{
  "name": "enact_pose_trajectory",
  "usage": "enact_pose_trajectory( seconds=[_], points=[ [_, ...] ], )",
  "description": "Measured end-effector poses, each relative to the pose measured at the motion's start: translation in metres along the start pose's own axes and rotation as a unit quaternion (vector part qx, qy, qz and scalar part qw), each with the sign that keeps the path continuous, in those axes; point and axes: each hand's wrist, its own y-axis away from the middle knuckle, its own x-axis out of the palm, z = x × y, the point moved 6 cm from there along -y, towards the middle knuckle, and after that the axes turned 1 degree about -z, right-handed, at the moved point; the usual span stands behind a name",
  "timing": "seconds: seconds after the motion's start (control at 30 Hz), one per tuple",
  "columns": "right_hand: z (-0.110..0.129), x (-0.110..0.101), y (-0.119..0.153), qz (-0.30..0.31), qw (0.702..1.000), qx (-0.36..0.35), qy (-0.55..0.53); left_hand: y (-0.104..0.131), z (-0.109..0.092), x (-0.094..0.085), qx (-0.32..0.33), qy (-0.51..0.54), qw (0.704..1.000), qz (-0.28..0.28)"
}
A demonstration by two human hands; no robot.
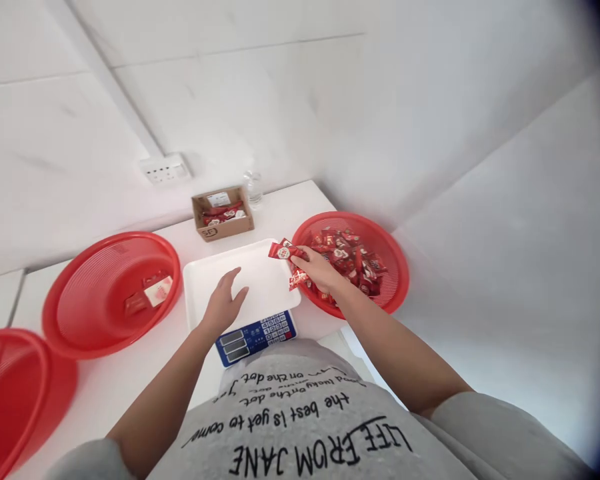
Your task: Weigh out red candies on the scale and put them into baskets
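Note:
My right hand (316, 267) is closed on several small red packets (283, 251), held over the right edge of a white weighing tray (260, 280). Just beside it, a red basket (399, 287) holds a heap of similar red packets (353, 260). Over the tray's left part, my left hand (224, 303) is open, its thumb and fingers apart with nothing between them. Below the tray shows the scale's blue panel (255, 337) with number keys and display windows. Which packets my right palm covers is hidden.
A cardboard box (227, 230) with red packets stands behind the tray, next to a clear plastic bottle (253, 190). To the left, a red basket (90, 293) holds a few packets; another red basket (43, 387) is nearer. A wall socket (165, 170) sits above the table.

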Motion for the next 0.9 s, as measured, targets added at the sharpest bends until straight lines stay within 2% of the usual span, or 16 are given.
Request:
enact_pose_trajectory(
  seconds=[0.13,0.23,0.33,0.5,0.7,0.8,0.9],
  points=[
    [-0.005,0.065,-0.004,0.101,0.995,-0.004,0.021,0.009,0.009,-0.002,0.001,-0.014,1.000,-0.007],
    [-0.018,0.089,-0.004,0.126,0.989,0.045,0.066,0.017,0.021,-0.005,-0.008,-0.024,1.000,-0.012],
    [-0.027,0.094,-0.006,0.112,0.987,0.088,0.073,0.025,0.033,-0.010,-0.026,-0.029,0.999,-0.021],
    [-0.026,0.089,-0.006,0.082,0.991,0.098,0.042,0.031,0.044,-0.014,-0.052,-0.039,0.998,-0.023],
    [-0.032,0.085,0.000,0.059,0.989,0.133,-0.010,0.028,0.040,0.000,-0.029,-0.038,0.999,-0.012],
    [-0.037,0.086,-0.002,0.033,0.986,0.147,-0.069,0.028,0.039,0.007,-0.022,-0.033,0.999,-0.006],
    [-0.038,0.090,-0.004,0.040,0.980,0.146,-0.128,0.028,0.039,0.010,-0.023,-0.031,0.999,-0.009]
  ],
)
